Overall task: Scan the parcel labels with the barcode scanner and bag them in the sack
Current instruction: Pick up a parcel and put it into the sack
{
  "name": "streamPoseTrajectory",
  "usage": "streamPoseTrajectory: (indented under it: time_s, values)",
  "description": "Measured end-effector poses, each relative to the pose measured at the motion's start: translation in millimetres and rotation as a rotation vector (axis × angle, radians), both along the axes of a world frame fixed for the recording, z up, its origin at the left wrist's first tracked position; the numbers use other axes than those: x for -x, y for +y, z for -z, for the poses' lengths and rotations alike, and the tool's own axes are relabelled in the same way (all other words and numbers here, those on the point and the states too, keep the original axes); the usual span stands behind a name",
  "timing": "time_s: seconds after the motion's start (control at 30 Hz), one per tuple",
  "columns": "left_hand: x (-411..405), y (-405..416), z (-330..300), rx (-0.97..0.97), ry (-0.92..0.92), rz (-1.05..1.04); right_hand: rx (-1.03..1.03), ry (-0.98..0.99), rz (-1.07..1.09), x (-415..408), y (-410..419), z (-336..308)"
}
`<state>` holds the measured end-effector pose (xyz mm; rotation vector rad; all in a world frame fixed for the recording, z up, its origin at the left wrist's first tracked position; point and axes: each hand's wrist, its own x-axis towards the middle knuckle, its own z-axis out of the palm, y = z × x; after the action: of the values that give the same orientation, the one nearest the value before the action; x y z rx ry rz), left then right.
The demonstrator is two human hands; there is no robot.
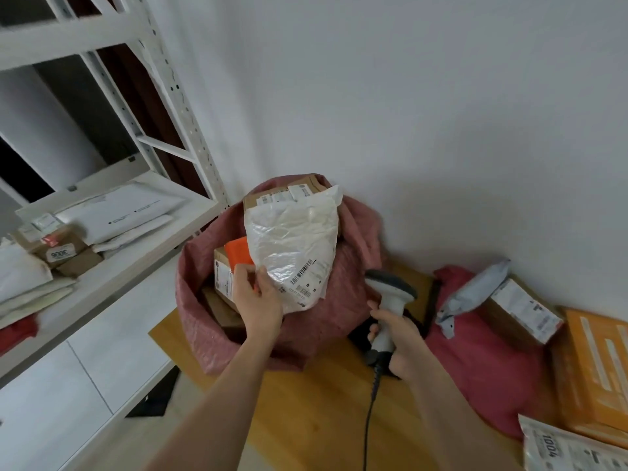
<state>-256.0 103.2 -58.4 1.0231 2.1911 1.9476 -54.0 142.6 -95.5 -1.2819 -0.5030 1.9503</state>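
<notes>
Our left hand (260, 295) pinches the white poly parcel (292, 246) by its lower left corner, holding it upright over the open mouth of the pink sack (204, 321), label facing us. It looks light, limp and slick, so we judge a corner grip enough. Our right hand (396, 338) wraps the barcode scanner (390, 297) handle, just right of the parcel.

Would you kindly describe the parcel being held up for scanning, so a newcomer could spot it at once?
Find the pink sack standing open on the wooden table. Above its mouth, the left hand holds a crinkled white plastic mailer. Unlike the brown boxes inside the sack, it is soft, glossy and shows a barcode label near its lower edge.
</notes>
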Motion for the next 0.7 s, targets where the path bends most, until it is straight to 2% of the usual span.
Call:
streamPoseTrajectory:
  time_s: [0.2,0.3,0.37,0.5,0.6,0.63,0.7]
  values:
    - [-2,0,4,0.045,0.046,-0.025,-0.045,0.095,0.069,-19,-11,-4]
    - [-6,-6,11,0.148,0.099,-0.038,-0.106,0.156,0.107,-32,-19,-21]
    - [-8,-11,12,0.208,0.070,-0.063,-0.193,0.201,0.105,-38,-25,-35]
    - [-14,-21,-4,0.097,0.105,-0.126,-0.301,0.177,0.121,-45,-40,-54]
    - [-16,-26,-13,0.087,0.143,-0.063,-0.293,0.200,0.163,-48,-47,-59]
    - [-14,-27,-14,0.136,0.143,-0.001,-0.295,0.208,0.171,-49,-49,-61]
    - [-11,-28,-11,0.381,0.101,0.182,-0.306,0.208,0.170,-50,-52,-64]
